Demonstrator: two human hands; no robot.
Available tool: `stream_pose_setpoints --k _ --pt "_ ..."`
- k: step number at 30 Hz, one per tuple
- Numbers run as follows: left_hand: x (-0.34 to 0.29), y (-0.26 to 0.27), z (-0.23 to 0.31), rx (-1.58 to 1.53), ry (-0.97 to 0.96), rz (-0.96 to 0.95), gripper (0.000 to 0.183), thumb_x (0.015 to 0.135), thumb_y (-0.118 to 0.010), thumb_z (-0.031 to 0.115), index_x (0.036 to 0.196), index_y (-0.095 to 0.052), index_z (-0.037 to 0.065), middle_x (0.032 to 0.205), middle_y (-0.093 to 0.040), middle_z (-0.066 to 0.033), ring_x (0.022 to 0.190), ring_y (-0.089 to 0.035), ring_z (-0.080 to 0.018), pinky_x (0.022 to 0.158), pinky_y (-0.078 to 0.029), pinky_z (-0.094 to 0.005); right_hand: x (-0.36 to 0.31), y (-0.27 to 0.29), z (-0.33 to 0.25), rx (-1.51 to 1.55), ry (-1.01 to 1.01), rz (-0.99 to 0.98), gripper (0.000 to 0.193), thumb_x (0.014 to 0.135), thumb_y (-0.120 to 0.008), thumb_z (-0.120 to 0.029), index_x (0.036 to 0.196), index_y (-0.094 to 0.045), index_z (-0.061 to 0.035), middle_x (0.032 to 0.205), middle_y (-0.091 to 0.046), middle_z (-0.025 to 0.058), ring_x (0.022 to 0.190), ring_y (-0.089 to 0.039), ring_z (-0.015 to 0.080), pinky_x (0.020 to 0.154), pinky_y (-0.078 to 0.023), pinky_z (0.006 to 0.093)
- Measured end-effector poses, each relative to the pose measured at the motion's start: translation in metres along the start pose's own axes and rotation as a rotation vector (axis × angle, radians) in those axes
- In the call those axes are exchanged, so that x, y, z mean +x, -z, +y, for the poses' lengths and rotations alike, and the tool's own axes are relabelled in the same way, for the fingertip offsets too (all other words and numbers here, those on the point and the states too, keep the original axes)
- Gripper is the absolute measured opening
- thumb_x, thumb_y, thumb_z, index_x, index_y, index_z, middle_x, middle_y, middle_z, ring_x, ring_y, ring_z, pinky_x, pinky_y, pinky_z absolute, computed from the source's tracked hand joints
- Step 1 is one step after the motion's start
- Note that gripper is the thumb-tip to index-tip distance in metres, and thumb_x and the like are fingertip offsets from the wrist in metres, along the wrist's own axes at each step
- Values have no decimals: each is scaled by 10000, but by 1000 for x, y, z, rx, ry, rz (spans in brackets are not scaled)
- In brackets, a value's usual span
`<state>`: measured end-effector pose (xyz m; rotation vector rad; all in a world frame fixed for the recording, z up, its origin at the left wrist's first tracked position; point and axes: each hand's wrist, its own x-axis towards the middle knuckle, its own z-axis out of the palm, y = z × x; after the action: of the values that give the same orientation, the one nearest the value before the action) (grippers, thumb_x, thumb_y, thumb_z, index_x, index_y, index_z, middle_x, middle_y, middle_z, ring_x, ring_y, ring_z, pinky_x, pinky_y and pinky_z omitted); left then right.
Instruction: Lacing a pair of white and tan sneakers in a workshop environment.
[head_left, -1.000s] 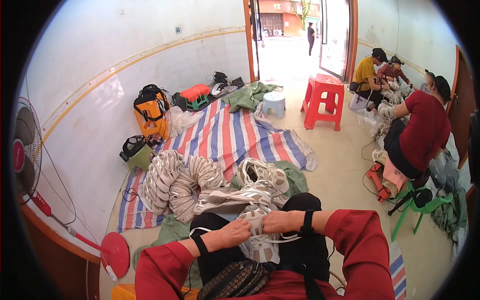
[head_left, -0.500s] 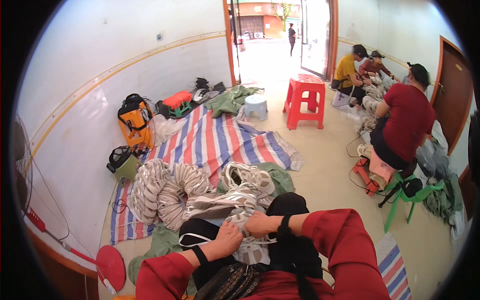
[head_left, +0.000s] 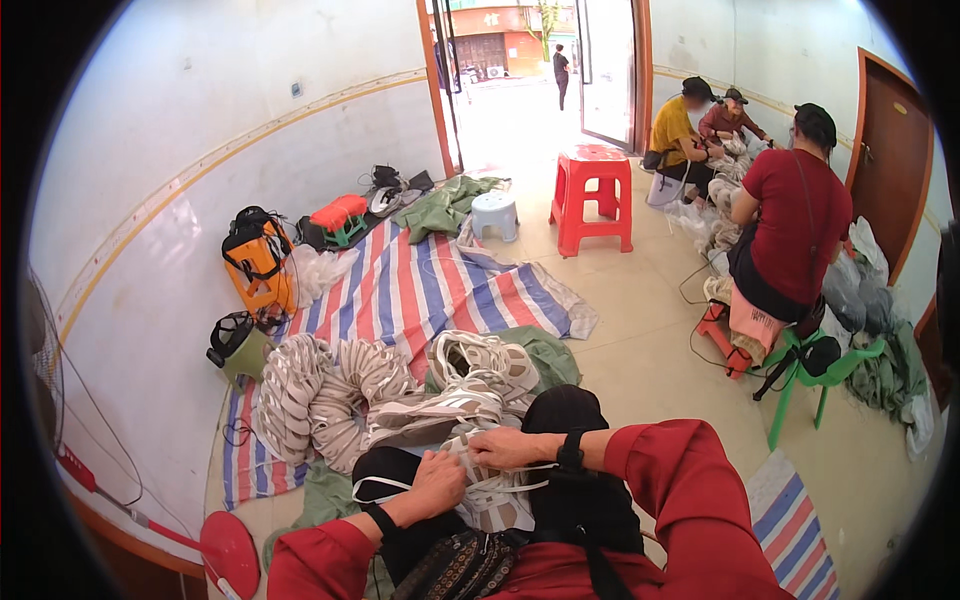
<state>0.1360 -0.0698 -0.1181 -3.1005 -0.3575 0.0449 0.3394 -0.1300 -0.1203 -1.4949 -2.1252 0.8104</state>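
Observation:
A beige and white sneaker (head_left: 497, 505) lies across my lap, its white laces running over its upper. My left hand (head_left: 438, 484) is closed at the left side of this shoe, pinching a white shoelace (head_left: 378, 480) that loops out over my left thigh. Across the shoe's upper, my right hand (head_left: 503, 448) has its fingers bent in a pinch on the lacing; the exact grip is partly hidden. A piece of lace shows below that hand. Just beyond my hands rests another laced sneaker (head_left: 440, 408), against a heap of similar shoes (head_left: 488, 355).
Long rows of nested sneakers (head_left: 292, 395) sit left of my knees on a striped sheet (head_left: 395, 290). Farther off stand a red stool (head_left: 590, 200) and a pale blue stool (head_left: 494, 215). Several people work at right, near a green chair (head_left: 822, 375).
The scene has shifted slightly left and up in view. My right fingers reach farther left over the shoe's upper, and more of the laced sneaker on my lap shows.

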Motion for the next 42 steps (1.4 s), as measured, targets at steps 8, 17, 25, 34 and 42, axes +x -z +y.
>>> stream_pose_setpoints --k 8,17,25,34,42 --pt "-3 -8 7 -282 -6 200 156 740 -591 137 878 -560 72 785 -572 -108 790 -564 -313 700 -392 -435 -4 4 -9 323 -67 -20 154 916 -476 -163 877 -502 -17 715 -593 96 589 -649 185 542 -511 321" --pt "-24 57 72 -514 -324 17 277 717 -577 59 966 -464 16 845 -531 -153 807 -562 -365 666 -460 -437 46 18 -77 485 188 -162 173 930 -460 -118 788 -496 -24 683 -596 53 600 -637 138 536 -489 282" --pt "-27 139 147 -979 -631 -29 230 756 -549 45 948 -428 7 865 -503 -171 800 -561 -357 670 -473 -434 93 51 -214 821 525 -360 139 949 -493 -121 857 -497 -17 838 -609 56 738 -643 116 679 -509 252" --pt "16 190 73 -1019 -329 574 181 892 -538 97 1048 -496 15 984 -554 -112 842 -609 -215 704 -505 -317 67 45 -99 356 202 52 210 878 -590 -146 1036 -628 -13 918 -662 82 813 -632 167 737 -511 318" --pt "4 77 -49 -710 295 290 166 837 -537 79 990 -563 21 859 -614 -102 809 -610 -178 730 -488 -330 -87 16 -39 -241 -39 -126 130 823 -576 -104 914 -607 -17 769 -620 197 735 -629 380 625 -503 441"
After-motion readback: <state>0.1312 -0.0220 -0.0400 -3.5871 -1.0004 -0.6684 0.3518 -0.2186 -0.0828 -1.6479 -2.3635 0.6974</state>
